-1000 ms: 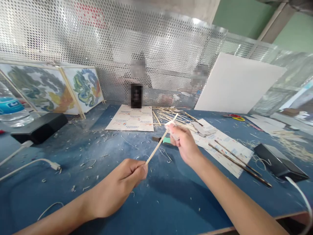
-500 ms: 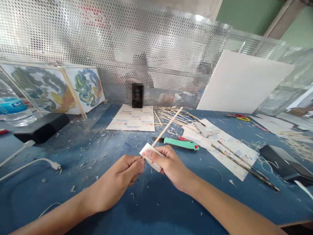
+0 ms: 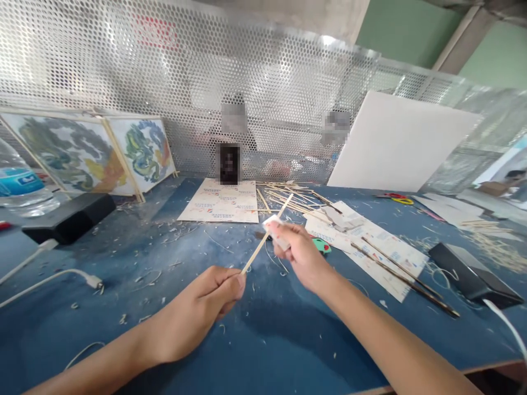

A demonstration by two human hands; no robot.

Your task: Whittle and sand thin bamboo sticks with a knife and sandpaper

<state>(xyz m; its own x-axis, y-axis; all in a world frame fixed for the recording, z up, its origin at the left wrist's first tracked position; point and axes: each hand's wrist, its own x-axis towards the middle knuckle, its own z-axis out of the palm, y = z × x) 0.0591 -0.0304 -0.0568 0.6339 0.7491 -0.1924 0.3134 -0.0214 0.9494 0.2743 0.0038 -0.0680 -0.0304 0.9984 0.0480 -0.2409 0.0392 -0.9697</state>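
My left hand (image 3: pixel 214 296) is closed on the lower end of a thin wooden strip (image 3: pixel 256 257), which slants up and away to the right. My right hand (image 3: pixel 300 253) pinches a small folded piece of sandpaper (image 3: pixel 276 230), white backing outward, around the strip above its middle. The strip's far end sticks out past the sandpaper. Behind my right hand, mostly covered, lies a cutter with a green handle (image 3: pixel 321 246).
Beyond the hands are a pile of thin wooden strips (image 3: pixel 284 196) and sandpaper sheets (image 3: pixel 218 207). Painted panels (image 3: pixel 82 156), a water bottle (image 3: pixel 22 181) and a black box (image 3: pixel 69 216) stand left. Right are brushes (image 3: pixel 407 278), another black box (image 3: pixel 473 271) and red-yellow scissors (image 3: pixel 397 198). Shavings litter the blue table.
My right hand has slid the sandpaper up and away along the strip, exposing the part near my left hand. My left hand keeps its grip, almost in place.
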